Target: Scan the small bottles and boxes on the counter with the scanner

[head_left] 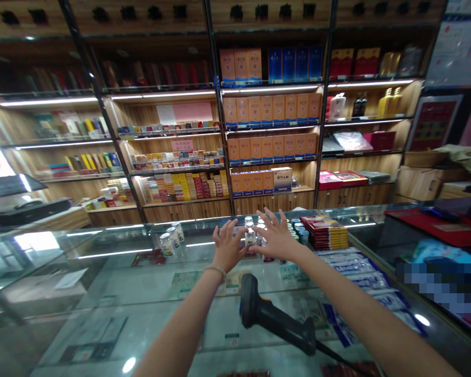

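Note:
Both my hands reach over the glass counter (141, 283) toward a group of small white-capped containers (250, 236). My left hand (228, 245) is at the left of this group, fingers apart, holding nothing. On the right, my right hand (275, 236) has its fingers spread above and beside the containers; whether it touches one cannot be made out. A black barcode scanner (275, 317) with a cable lies on the glass between my forearms. Several similar small jars (171, 238) stand farther left.
Stacked red and yellow packs (325, 233) sit right of my right hand, with blue-white packets (361, 272) nearer. A red mat (435, 228) covers the counter's right side. Behind stand shelves of orange boxes (272, 149). A monitor (13, 186) is at left.

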Demonstrator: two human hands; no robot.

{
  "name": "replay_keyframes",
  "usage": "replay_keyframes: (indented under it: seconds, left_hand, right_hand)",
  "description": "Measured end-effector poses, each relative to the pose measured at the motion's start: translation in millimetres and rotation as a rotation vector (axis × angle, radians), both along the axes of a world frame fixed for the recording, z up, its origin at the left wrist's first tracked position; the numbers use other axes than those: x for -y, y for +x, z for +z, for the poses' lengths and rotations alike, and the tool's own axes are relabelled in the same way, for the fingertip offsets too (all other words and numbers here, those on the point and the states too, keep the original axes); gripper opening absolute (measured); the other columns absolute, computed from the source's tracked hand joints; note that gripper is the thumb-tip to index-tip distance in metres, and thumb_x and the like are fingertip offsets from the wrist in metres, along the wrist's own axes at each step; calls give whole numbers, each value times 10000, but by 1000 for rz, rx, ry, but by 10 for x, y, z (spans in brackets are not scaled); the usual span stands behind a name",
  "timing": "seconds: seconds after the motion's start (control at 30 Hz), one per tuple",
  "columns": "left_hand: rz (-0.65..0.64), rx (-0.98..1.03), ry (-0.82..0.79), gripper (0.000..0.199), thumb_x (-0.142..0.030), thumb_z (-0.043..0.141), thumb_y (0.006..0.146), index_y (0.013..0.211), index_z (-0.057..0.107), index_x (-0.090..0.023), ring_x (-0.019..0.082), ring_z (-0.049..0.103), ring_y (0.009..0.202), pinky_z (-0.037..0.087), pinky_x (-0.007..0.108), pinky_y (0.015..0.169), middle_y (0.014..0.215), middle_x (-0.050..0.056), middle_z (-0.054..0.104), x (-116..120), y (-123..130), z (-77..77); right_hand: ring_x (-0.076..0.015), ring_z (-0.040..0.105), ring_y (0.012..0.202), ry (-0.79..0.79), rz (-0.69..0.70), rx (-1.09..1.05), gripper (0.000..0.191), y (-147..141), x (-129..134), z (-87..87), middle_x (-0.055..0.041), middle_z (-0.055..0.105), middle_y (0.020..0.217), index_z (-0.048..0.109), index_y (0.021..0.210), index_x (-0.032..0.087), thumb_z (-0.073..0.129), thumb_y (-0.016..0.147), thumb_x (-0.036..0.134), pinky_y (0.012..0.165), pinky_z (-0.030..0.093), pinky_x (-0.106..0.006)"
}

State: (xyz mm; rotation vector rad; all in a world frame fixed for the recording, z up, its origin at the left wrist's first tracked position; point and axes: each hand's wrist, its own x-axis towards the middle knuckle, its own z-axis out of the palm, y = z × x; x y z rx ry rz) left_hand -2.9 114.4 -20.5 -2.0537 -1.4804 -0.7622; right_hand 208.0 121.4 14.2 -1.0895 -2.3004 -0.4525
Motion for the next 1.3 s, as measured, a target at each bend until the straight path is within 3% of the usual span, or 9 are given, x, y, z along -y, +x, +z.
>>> replay_keyframes:
  seconds: [0.23, 0.67, 1.3]
  left_hand:
    - [3, 29, 27, 496, -382, 772, 751, 1227, 638, -336, 329, 352, 1427, 67, 573, 1190, 1517, 107, 456, -111, 32, -48]
    - [21, 19, 7, 500, -393, 742, 773, 1256, 622, -352, 318, 337, 1437, 47, 563, 1190, 1531, 96, 438, -196, 32, -31]
    - [41, 68, -62, 474, -375, 743, 772, 1229, 622, -335, 310, 376, 1411, 119, 583, 1178, 1500, 112, 452, -181, 71, 9]
  right_hand:
    - [-349, 155, 1513, 2, -26, 6, 706, 54, -63, 39, -120, 300, 1624, 624, 1328, 328, 505, 822, 806, 1181, -54, -620]
    - [-340, 169, 1508, 17, -52, 25, 680, 89, -39, 84, -120, 323, 1614, 629, 1322, 325, 487, 845, 789, 1181, -51, -613]
    - [-350, 175, 1505, 43, -43, 13, 670, 84, -78, 72, -116, 317, 1619, 633, 1315, 318, 493, 849, 779, 1182, -31, -616]
